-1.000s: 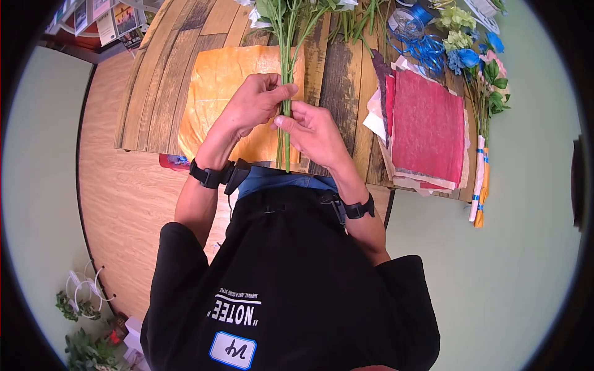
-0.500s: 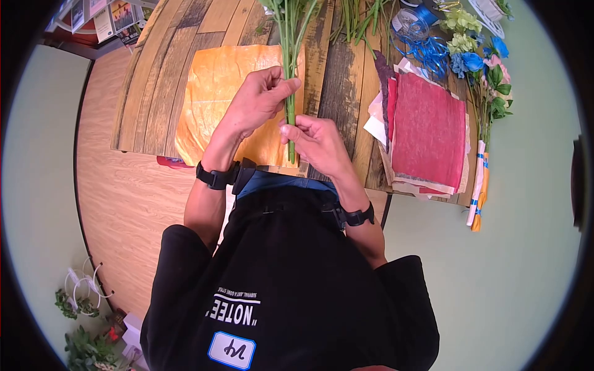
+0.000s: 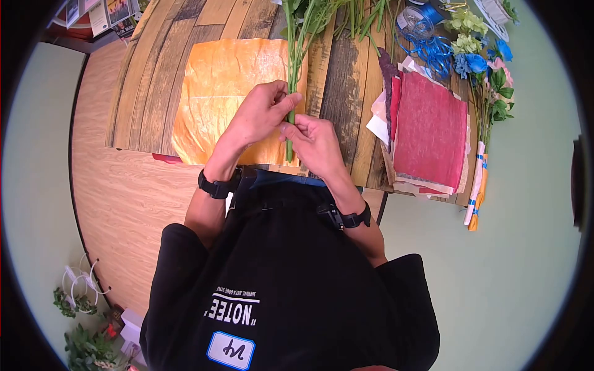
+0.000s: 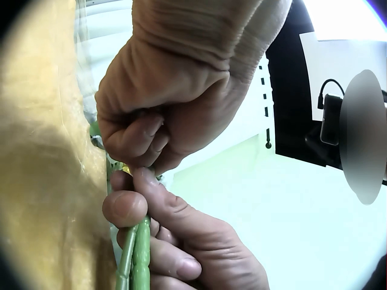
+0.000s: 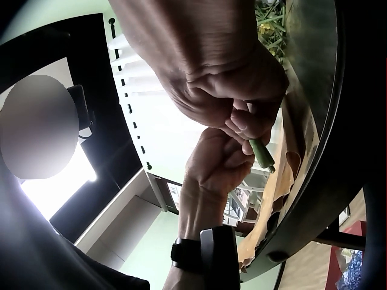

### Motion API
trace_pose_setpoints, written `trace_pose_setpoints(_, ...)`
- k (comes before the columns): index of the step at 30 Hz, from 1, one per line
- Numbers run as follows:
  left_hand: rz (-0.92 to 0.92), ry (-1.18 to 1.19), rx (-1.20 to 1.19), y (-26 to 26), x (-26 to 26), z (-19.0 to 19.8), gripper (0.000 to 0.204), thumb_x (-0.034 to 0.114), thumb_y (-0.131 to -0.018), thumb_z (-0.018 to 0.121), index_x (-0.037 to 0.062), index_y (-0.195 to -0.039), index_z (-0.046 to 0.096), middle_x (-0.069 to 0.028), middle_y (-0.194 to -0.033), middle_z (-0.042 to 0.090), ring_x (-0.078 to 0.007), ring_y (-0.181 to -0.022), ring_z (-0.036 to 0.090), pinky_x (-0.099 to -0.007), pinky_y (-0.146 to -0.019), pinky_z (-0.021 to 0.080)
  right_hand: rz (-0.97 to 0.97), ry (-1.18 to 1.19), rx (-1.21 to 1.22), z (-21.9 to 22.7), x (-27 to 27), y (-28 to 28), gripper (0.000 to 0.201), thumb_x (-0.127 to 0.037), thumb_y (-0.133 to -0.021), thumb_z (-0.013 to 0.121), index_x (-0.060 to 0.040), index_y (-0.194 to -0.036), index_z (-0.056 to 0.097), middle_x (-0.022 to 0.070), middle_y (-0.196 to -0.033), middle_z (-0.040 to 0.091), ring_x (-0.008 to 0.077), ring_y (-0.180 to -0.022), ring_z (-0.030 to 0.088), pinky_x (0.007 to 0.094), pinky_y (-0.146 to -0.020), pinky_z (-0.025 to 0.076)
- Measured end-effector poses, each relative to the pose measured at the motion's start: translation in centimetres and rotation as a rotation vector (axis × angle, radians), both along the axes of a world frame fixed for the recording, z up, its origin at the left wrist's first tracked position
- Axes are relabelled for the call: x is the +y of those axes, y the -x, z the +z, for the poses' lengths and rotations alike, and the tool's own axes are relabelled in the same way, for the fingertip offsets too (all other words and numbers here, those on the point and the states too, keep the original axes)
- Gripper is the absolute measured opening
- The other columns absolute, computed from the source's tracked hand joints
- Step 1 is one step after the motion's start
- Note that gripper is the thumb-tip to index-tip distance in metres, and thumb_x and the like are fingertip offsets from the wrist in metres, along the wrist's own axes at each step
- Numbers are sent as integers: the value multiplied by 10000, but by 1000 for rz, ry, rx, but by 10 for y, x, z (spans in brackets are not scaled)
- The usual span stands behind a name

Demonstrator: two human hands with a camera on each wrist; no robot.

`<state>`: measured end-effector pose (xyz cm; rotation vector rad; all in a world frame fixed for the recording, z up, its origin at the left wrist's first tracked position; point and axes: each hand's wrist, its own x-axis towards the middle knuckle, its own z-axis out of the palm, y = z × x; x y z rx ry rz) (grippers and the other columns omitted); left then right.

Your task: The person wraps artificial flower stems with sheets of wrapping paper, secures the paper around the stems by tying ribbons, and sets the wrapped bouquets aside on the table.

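A bunch of green flower stems [image 3: 293, 59] stands above the orange sheet [image 3: 213, 108], lower ends toward the person. The left hand [image 3: 261, 116] pinches the stems between thumb and curled fingers. Just below it, the right hand [image 3: 317, 145] grips the same stems near their ends. In the left wrist view, two green stem ends [image 4: 141, 257] come out past the right hand [image 4: 199, 241], and the left hand [image 4: 175, 90] is close above. One cut end [image 5: 262, 155] shows under the right hand [image 5: 230, 78] in the right wrist view, with the left hand [image 5: 214, 160] behind.
Red and pale sheets [image 3: 430, 133] lie stacked on the wooden table [image 3: 340, 93] at the right. Beyond them are blue ribbon [image 3: 433, 54], a clear spool [image 3: 416, 23] and blue, pink and green flowers [image 3: 476, 63]. More loose stems [image 3: 359, 18] lie at the far side.
Over the last second the right hand has moved down the stems toward their ends. The left hand, first level with the upper stems, has lowered and is again close to the right hand.
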<state>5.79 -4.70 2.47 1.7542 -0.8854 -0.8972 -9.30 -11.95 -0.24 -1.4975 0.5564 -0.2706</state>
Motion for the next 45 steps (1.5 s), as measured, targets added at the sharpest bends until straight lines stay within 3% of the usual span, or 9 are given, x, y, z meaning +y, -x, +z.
trace_pose_setpoints(7,-40,3,-113,-6,0,-12,382,283,-991,602,-54,-821,540,-148,-634,511,-224,-588,478,-410,-582,418,-7,-54,39,18,-11,13,134,-108,-982,669,22,-1013,677,-10,-800,608,7,-616,478,210,-495,361)
trace_pose_setpoints(9,-56,-26,-90,-5,0,-11,379,287,-993,596,-53,-834,546,-154,-642,511,-221,-596,480,-414,-594,411,-283,316,105,14,-17,18,241,-161,-915,733,29,-1049,666,128,-822,669,135,-556,570,319,-541,471)
trace_pose_setpoints(10,-59,-27,-86,-5,-1,-15,379,287,-993,596,-53,-834,546,-154,-642,511,-221,-596,480,-414,-594,411,-270,432,179,16,-19,17,232,-168,-890,749,21,-1000,674,144,-806,674,233,-581,629,363,-582,506)
trace_pose_setpoints(14,-43,10,-18,-2,-5,-18,374,286,-999,591,-58,-857,554,-147,-658,523,-213,-616,494,-404,-603,417,-178,550,267,12,-15,9,204,-188,-855,756,-2,-884,676,167,-778,670,349,-648,653,434,-650,518)
trace_pose_setpoints(21,-53,8,-52,-8,-2,-29,381,295,-989,605,-71,-884,589,-148,-650,541,-211,-610,508,-400,-593,427,-131,510,300,7,-19,2,149,-155,-879,716,-10,-861,688,146,-709,674,308,-601,650,419,-621,511)
trace_pose_setpoints(27,-46,-5,-45,-8,-3,-30,393,303,-986,610,-66,-855,582,-151,-640,538,-209,-606,502,-400,-586,421,-204,317,256,9,-8,2,118,-104,-901,699,12,-879,684,91,-705,677,162,-582,640,311,-579,489)
trace_pose_setpoints(29,-46,11,-63,-10,-3,-31,394,304,-987,610,-66,-855,584,-151,-642,543,-207,-608,506,-400,-587,423,-228,372,92,1,-4,2,85,-54,-944,675,28,-950,694,16,-764,659,25,-661,578,217,-573,450)
trace_pose_setpoints(35,-35,-10,54,-9,0,-18,373,293,-999,596,-68,-910,612,-105,-669,556,-177,-635,505,-367,-610,438,-277,40,1,-6,9,0,92,-28,-970,641,35,-1036,652,32,-841,690,43,-732,620,206,-636,494)
trace_pose_setpoints(45,21,-34,349,-8,2,-10,259,237,-1028,586,24,-881,593,45,-648,481,-35,-525,418,-233,-464,337,-285,126,-47,-9,12,-1,108,-44,-970,647,31,-1042,618,71,-971,690,58,-831,644,220,-662,511)
